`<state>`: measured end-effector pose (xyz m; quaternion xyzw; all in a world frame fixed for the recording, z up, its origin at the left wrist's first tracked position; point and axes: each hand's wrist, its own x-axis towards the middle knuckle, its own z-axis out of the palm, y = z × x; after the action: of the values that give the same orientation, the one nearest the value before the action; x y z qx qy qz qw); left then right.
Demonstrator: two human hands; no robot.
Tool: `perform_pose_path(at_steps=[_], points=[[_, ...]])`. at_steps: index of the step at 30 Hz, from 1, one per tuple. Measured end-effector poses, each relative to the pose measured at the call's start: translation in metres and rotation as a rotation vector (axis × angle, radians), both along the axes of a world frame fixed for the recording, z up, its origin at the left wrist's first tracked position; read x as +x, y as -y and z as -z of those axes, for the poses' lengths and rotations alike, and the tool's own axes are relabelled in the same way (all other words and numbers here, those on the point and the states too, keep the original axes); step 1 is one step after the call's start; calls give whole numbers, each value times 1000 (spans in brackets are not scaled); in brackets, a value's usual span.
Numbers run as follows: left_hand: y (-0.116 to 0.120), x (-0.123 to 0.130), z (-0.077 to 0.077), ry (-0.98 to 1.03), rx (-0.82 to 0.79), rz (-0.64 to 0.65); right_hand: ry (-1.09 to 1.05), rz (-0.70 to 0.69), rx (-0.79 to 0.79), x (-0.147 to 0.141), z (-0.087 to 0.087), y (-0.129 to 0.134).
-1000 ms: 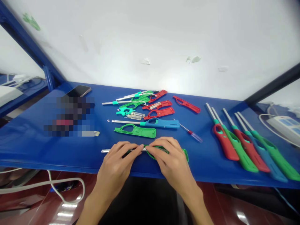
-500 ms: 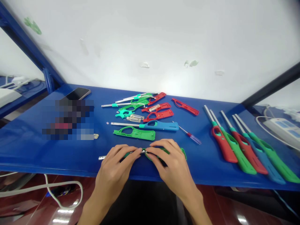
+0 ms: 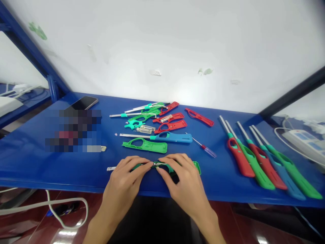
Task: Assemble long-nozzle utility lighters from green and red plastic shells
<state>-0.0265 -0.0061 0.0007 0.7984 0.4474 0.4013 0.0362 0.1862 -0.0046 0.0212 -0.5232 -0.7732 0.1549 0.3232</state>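
A green long-neck lighter (image 3: 197,167), its casing opened, lies across the front of the blue table under both hands, its metal tube pointing left. My left hand (image 3: 127,174) is closed on the lighter near the base of the tube. My right hand (image 3: 183,174) pinches at the middle of the same lighter, where a thin pale wire shows between the fingertips. The fingers hide most of the inner parts. Just beyond the hands lie a loose green casing half (image 3: 152,146) and a blue lighter (image 3: 175,137) with its tube to the left.
Several assembled lighters (image 3: 264,164) lie in a row at right. Red casing halves (image 3: 172,126), clear fuel tanks (image 3: 146,129) and a teal trigger pile (image 3: 134,124) are at the back middle. A screwdriver (image 3: 208,150) lies right of them; a phone (image 3: 85,102) is at far left.
Both hands stay on the green lighter. My right fingers have shifted slightly, and more of the thin wire shows between the fingertips. The view has moved a little.
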Motion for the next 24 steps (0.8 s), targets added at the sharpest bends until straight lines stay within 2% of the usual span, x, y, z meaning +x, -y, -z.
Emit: perform_pose_path(at_steps=[14,24], points=[[-8,-3,-5,12,61,44,4,-12,-9,-2,6,0],[-15,-6,-6,2,28,105,-17,-14,3,-2,6,0]])
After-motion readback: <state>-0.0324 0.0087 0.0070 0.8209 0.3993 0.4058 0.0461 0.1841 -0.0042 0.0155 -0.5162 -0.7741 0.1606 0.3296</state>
